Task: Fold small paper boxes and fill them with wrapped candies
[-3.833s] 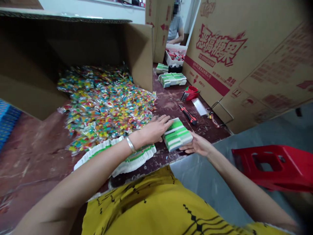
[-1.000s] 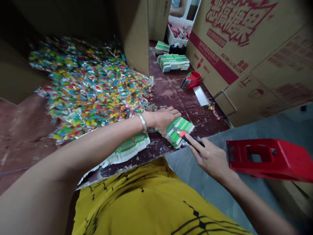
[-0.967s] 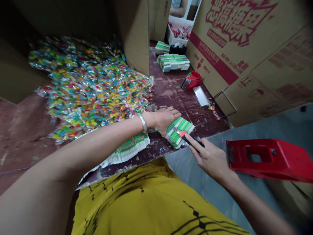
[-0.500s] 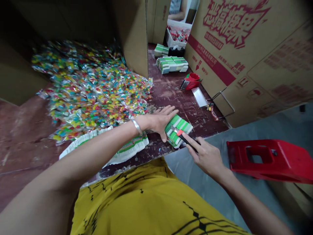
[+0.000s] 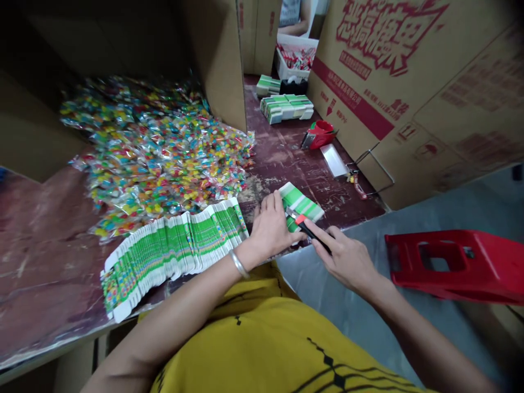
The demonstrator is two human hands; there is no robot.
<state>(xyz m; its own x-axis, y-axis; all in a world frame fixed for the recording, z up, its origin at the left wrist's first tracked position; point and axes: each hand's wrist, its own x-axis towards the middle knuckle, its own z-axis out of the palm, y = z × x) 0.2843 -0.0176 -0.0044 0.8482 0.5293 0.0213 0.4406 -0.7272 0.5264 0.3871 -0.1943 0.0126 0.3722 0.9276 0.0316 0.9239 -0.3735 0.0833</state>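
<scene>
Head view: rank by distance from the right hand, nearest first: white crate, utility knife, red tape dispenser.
From the right hand:
1. Utility knife: in its grip.
2. Red tape dispenser: ahead, slightly left.
3. White crate: farthest, at the back, beyond the dispenser.

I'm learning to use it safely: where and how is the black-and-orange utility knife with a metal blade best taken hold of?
Probably by its black handle, from the near right: the metal blade points away and left over the green-and-white carton bundle, while the handle slants back into the right hand.
</scene>
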